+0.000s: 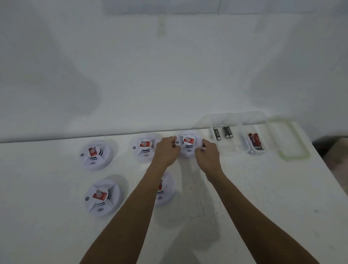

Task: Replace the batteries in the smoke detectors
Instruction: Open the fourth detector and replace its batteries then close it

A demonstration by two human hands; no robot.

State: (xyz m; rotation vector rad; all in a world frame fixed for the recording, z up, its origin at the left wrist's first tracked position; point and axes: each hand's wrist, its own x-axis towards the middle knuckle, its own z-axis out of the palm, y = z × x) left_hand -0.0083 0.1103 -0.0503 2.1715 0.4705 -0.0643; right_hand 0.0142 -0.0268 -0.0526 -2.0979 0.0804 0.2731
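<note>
Left grip [167, 152], right grip [207, 155] holding smoke detector [188, 149] (red-stickered)

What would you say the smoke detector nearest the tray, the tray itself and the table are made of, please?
The smoke detector looks like matt white moulded plastic, with slotted vents. The tray seems clear plastic: the batteries show through its walls. The table has a white top, probably painted or laminated, scuffed with dark specks; its core is hidden.
</note>
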